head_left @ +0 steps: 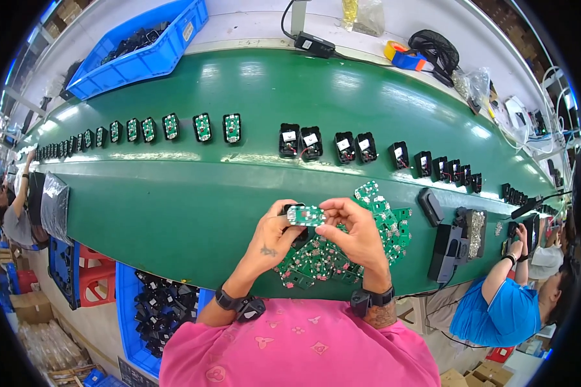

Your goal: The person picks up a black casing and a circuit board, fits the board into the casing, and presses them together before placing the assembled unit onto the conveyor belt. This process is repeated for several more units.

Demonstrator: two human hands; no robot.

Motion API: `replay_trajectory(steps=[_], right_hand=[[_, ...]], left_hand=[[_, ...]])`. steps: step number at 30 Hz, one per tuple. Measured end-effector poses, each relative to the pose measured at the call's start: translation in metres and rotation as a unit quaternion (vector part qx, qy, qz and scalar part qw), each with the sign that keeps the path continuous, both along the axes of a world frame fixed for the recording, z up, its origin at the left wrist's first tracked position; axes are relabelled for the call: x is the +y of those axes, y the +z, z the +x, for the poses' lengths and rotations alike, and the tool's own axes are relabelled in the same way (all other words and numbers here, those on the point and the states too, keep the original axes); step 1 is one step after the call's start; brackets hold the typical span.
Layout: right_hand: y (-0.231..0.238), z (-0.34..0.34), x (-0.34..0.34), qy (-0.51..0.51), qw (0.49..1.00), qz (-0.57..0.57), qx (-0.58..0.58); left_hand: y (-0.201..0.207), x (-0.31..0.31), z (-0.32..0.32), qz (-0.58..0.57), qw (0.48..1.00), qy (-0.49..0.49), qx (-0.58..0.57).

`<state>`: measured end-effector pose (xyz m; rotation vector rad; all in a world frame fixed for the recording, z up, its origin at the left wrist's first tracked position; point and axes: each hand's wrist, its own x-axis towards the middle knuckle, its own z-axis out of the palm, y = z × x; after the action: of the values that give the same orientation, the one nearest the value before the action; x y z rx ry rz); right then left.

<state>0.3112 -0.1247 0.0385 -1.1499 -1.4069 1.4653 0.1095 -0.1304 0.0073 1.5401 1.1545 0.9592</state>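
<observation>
My left hand (274,235) grips a small black plastic housing (295,209) from the left. My right hand (355,232) holds a green circuit board (306,215) on top of that housing with thumb and fingers. Both hands hover over the near edge of the green conveyor belt (187,206). Right under them lies a heap of loose green circuit boards (342,255). Both wrists wear black bands.
A row of black housings fitted with green boards (202,127) and open black housings (310,143) runs along the belt's far side. A blue bin (142,61) stands far left; another blue bin of black housings (158,309) sits below left. Other people work at both ends.
</observation>
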Motion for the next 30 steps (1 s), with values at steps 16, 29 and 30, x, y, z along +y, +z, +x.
replay_trajectory(steps=[16, 29, 30], right_hand=[[-0.013, 0.016, -0.003, 0.01, 0.998, 0.009, -0.063], [0.008, 0.003, -0.004, -0.082, 0.952, 0.223, -0.192], [0.01, 0.0, -0.004, -0.086, 0.957, 0.21, -0.182]], left_hand=[[0.013, 0.002, 0.006, -0.136, 0.968, -0.038, -0.206], [0.018, 0.004, 0.019, -0.193, 0.957, -0.038, -0.211], [0.019, 0.004, 0.02, -0.193, 0.958, -0.039, -0.21]])
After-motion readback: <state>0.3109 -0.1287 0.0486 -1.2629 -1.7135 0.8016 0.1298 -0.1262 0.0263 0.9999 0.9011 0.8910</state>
